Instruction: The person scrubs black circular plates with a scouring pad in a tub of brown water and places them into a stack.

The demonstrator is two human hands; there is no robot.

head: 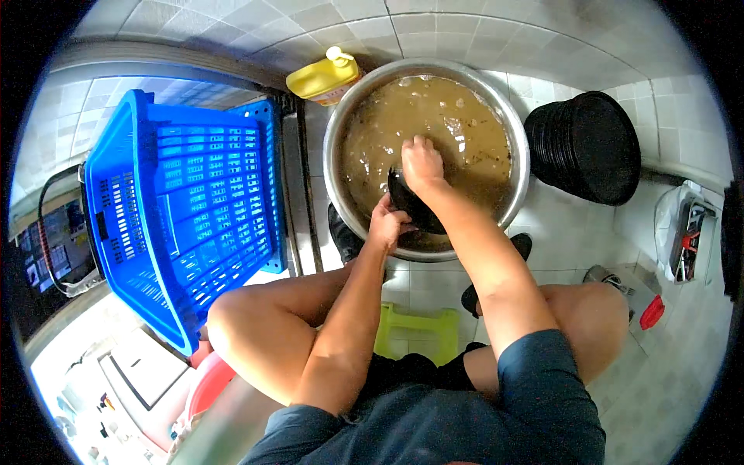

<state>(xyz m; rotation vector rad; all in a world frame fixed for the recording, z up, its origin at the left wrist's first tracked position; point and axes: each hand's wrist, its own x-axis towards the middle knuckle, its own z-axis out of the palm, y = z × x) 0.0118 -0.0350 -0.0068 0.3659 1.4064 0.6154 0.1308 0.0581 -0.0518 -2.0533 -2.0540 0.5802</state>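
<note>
A large round metal basin stands on the tiled floor before me, filled with murky brown water with foam and dark bits on it. My left hand grips the near left rim of a black plate, which is tilted and partly under the water. My right hand is over the plate's far side with its fingers curled. Whether it holds anything is hidden.
To the right stands a tall stack of black plates. A blue plastic basket lies at left, and a yellow pump bottle stands behind the basin. A green plastic stool is below me. At far right is a container of utensils.
</note>
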